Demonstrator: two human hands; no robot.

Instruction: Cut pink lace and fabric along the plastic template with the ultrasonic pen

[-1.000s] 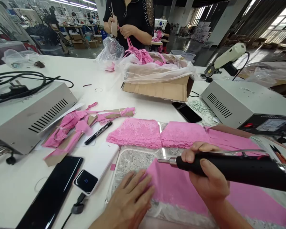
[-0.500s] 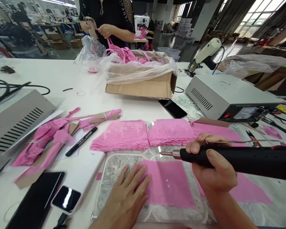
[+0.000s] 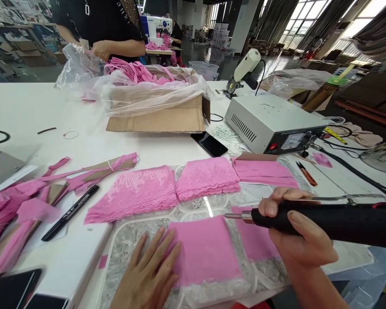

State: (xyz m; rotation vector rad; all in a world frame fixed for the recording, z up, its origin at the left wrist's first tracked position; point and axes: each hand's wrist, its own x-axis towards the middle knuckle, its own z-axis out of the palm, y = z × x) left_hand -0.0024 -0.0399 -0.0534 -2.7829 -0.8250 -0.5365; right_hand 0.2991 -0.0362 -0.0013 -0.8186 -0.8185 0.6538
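Note:
My left hand point(image 3: 151, 266) lies flat with its fingers spread, the fingertips over the left edge of a pink fabric piece point(image 3: 206, 253). That piece rests on a clear-rimmed, grey marbled board point(image 3: 125, 240). Wrapped in my right hand point(image 3: 304, 240) is a black handheld tool point(image 3: 341, 221) with a pointed metal tip. The tip hovers around the upper right corner of the fabric; whether it touches cannot be made out. A second pink piece point(image 3: 257, 240) lies partly behind my right hand. Beyond the board's middle are two stacks of scalloped pink lace, left point(image 3: 138, 193) and right point(image 3: 207, 178).
A plastic-lined cardboard box point(image 3: 157, 122) of pink straps stands at the back, a person point(image 3: 99, 25) behind it. Right of it are a phone point(image 3: 209, 143), a grey metered power unit point(image 3: 273, 120) and a pen-like cutter point(image 3: 306, 174). A black marker point(image 3: 70, 213) lies left.
The view has turned to the right, so the tabletop things sit further left. The tool's tip is now closer to the fabric's upper right corner. My left hand stays flat on the fabric.

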